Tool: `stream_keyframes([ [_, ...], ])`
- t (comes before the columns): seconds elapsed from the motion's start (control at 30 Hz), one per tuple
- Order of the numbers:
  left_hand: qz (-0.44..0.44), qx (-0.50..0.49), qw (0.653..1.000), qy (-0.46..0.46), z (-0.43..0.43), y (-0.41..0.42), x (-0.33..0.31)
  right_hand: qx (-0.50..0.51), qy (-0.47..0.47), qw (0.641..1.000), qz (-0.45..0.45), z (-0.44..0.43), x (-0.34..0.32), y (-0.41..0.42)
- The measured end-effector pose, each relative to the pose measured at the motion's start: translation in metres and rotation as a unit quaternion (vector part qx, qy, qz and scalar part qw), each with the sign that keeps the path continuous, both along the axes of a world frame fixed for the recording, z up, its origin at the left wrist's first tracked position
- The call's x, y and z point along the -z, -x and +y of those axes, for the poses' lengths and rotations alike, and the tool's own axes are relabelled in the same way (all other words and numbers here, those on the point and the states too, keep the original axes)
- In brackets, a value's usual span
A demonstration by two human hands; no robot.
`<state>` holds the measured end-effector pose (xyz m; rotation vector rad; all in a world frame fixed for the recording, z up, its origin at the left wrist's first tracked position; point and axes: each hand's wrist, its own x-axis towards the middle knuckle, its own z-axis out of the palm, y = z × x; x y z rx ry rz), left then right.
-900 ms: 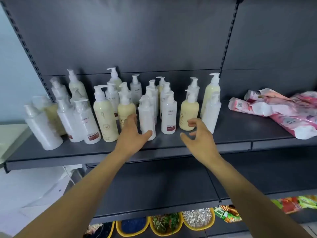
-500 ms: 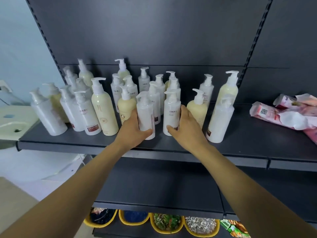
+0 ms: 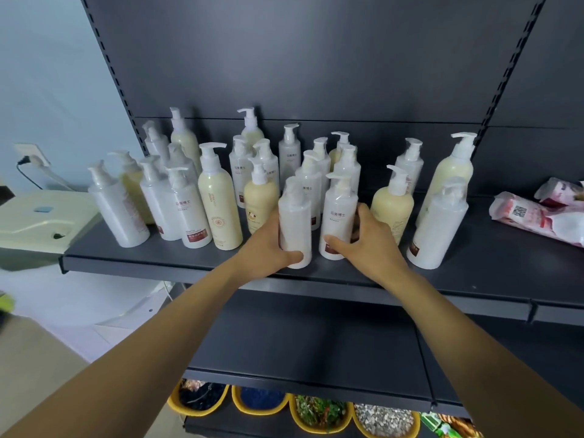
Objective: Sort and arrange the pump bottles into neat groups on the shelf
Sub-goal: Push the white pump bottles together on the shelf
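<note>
As the left hand (image 3: 268, 245) wraps one white bottle (image 3: 295, 229) and the right hand (image 3: 366, 238) wraps the next bottle (image 3: 338, 222) mid-frame on the shelf (image 3: 189, 263), both look hard, slippery and tippy, so hold the fat middle.

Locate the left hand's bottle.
Head view: white pump bottle, front-centre on the shelf, in the left hand, left of the labelled bottle the right hand grips.
</note>
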<state>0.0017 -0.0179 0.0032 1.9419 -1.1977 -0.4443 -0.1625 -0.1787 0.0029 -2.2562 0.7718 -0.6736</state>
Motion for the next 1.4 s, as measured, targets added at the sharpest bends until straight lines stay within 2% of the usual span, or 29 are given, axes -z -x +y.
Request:
stream_keyframes([
  [0.07, 0.005, 0.013, 1.000, -0.004, 0.003, -0.007, -0.001, -0.010, -0.024, 1.000, -0.010, 0.004, -0.002, 0.005],
  [0.27, -0.088, -0.055, 0.994, 0.041, -0.003, 0.001, 0.005, -0.028, -0.037, 0.999, -0.008, 0.008, -0.006, 0.015],
  [0.43, -0.031, 0.044, 0.998, 0.011, 0.003, -0.012, 0.005, -0.041, -0.048, 0.998, -0.011, 0.013, -0.009, 0.017],
  [0.8, -0.034, 0.013, 0.999, 0.034, 0.007, -0.009, 0.004, -0.039, -0.053, 0.998, -0.006, 0.015, -0.012, 0.018],
  [0.93, -0.032, 0.034, 0.998, 0.042, 0.015, -0.004, -0.009, -0.049, -0.060, 0.997, 0.006, 0.017, -0.018, 0.022],
  [1.0, -0.055, 0.013, 0.995, 0.087, 0.019, -0.008, -0.029, -0.039, -0.059, 0.997, -0.027, 0.015, -0.030, 0.026],
  [1.07, -0.076, -0.031, 0.988, 0.132, 0.022, -0.015, -0.058, -0.023, -0.078, 0.992, -0.097, 0.011, -0.049, 0.028],
  [1.17, -0.063, -0.075, 0.981, 0.170, 0.013, -0.029, -0.107, 0.000, -0.067, 0.981, -0.181, 0.000, -0.085, 0.020],
  [1.23, -0.068, -0.077, 0.985, 0.139, -0.005, -0.036, -0.132, 0.023, -0.020, 0.989, -0.146, -0.013, -0.105, 0.004],
  [1.3, -0.104, -0.058, 0.990, 0.071, -0.028, -0.041, -0.144, 0.045, 0.020, 0.998, -0.041, -0.025, -0.119, -0.017],
  [1.4, -0.190, -0.029, 0.981, -0.035, -0.062, -0.042, -0.145, 0.056, 0.001, 0.995, 0.087, -0.035, -0.122, -0.051],
])
